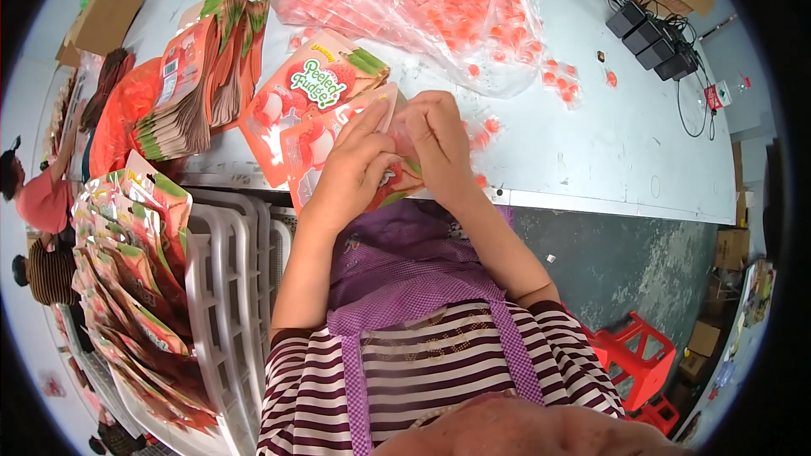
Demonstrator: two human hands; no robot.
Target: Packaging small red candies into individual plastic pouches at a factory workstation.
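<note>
In the middle of the frame, a little above centre, both hands meet over one red and pink pouch (384, 177) at the near edge of the grey table (625, 143). The left hand (355, 165) lies on the pouch with fingers stretched and pressed flat on its front, thumb side toward the other hand; its grip is closed on the pouch. The right hand (435, 139) is just beside it, touching it, with fingers curled down on the upper part of the same pouch, so this grip also has hold of it. The pouch shows only partly: a strip above the fingers and a lower corner under the left wrist; the rest is covered by the hands. Directly to the upper left of the hands, a small pile of flat pouches (312, 93) of the same kind lies on the table, touching the held one. Further to the upper left stands a thick stack of empty pouches (194, 84), fanned and leaning. At the top centre a big clear plastic bag of small red candies (422, 0) lies on the table, and some loose candies (562, 80) are scattered to its right. At the left edge, lower, a long row of filled pouches (135, 287) rests in a white plastic rack (228, 287). A red stool (638, 359) stands on the floor at the lower right.
</note>
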